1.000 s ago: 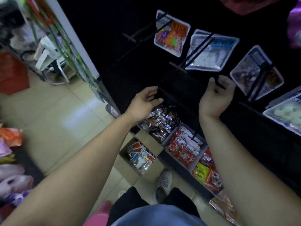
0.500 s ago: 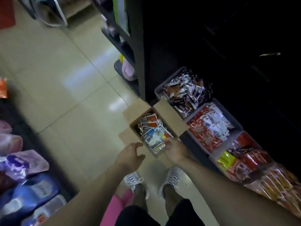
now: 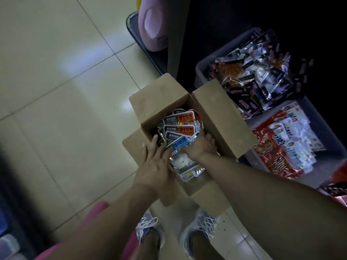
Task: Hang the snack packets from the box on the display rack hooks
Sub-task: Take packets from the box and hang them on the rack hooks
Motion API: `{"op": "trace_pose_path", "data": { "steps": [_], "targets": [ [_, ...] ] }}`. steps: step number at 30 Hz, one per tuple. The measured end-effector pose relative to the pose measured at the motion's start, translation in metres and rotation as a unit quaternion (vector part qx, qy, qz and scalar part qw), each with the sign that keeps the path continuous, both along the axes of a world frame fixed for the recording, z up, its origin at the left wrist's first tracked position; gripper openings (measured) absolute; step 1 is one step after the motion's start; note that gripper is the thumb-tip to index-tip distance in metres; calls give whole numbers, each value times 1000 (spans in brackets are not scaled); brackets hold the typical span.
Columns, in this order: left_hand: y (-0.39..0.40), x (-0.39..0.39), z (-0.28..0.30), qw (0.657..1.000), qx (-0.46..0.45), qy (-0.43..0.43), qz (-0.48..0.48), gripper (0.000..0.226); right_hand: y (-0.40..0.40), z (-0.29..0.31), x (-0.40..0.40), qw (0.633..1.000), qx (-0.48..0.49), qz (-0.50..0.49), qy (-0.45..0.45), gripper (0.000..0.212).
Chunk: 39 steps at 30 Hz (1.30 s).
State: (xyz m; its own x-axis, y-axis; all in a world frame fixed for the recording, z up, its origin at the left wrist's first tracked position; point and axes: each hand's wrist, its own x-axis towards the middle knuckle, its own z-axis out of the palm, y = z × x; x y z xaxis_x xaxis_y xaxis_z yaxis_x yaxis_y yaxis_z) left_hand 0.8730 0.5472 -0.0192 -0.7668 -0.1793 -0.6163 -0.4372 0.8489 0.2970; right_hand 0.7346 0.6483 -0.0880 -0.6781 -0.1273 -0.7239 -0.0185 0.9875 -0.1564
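An open cardboard box [image 3: 225,117] stands on the floor in front of my feet. Inside lie several snack packets: two with orange labels [image 3: 185,119] at the back, and a blue-labelled one [image 3: 180,145] with a clear lower half on top at the front. My left hand [image 3: 156,166] reaches into the box with straight fingers that touch the left side of the stack. On the right side, my right hand [image 3: 200,148] curls its fingers down round the packets. No display rack hooks are in view.
Grey bins sit to the right of the box, one with dark packets [image 3: 262,77] and one with red and white packets [image 3: 293,145]. The dark rack base [image 3: 234,25] rises behind them. A pink cushion [image 3: 150,30] lies on a low shelf. Tiled floor [image 3: 56,91] spreads left.
My hands dropped from the rack hooks down to the box. The view tilted down and closer. Both hands are now inside the box at the packets.
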Motion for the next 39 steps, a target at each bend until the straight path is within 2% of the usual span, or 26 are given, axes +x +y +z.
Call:
{"op": "trace_pose_path", "data": {
  "steps": [5, 7, 9, 12, 14, 16, 22, 26, 30, 32, 33, 35, 36, 37, 39],
  "targets": [
    [2, 4, -3, 999, 9, 36, 8, 76, -10, 1, 2, 999, -24, 25, 12, 103],
    [0, 5, -4, 999, 15, 42, 5, 76, -18, 8, 2, 999, -40, 12, 2, 99],
    [-1, 7, -4, 998, 24, 54, 4, 76, -29, 13, 0, 998, -69, -10, -1, 85],
    [-4, 12, -8, 996, 48, 77, 10, 77, -44, 13, -6, 998, -21, 54, -14, 55],
    [-7, 16, -12, 993, 62, 94, 15, 78, -49, 10, -6, 995, 24, 99, -2, 48],
    [-8, 19, -16, 990, 72, 116, 22, 80, -47, 6, -2, 992, 29, 120, 15, 41],
    [-11, 21, -16, 979, 123, 149, 69, 85, -13, 18, 6, 987, -75, 102, 96, 26],
    [-10, 14, -3, 936, 194, 186, 226, 91, 16, 45, 8, 970, -200, 23, 136, 12],
    [-16, -4, 15, 870, 230, 234, 367, 101, 33, 82, -2, 923, -352, -138, 76, 4],
    [-26, -18, 27, 833, 279, 230, 419, 105, 34, 104, -12, 894, -413, -161, 59, 10],
    [-32, -25, 32, 819, 299, 209, 443, 115, 35, 111, -18, 886, -432, -156, 58, 11],
    [-47, -38, 42, 815, 328, 177, 444, 135, 34, 124, -33, 881, -449, -140, 52, 13],
    [-54, -45, 49, 815, 352, 169, 428, 138, 33, 130, -40, 882, -452, -124, 42, 14],
    [-59, -52, 57, 812, 389, 160, 405, 136, 32, 133, -47, 884, -455, -106, 26, 16],
    [-66, -66, 70, 803, 452, 144, 360, 110, 28, 141, -58, 882, -461, -94, -28, 18]
  ]
}}
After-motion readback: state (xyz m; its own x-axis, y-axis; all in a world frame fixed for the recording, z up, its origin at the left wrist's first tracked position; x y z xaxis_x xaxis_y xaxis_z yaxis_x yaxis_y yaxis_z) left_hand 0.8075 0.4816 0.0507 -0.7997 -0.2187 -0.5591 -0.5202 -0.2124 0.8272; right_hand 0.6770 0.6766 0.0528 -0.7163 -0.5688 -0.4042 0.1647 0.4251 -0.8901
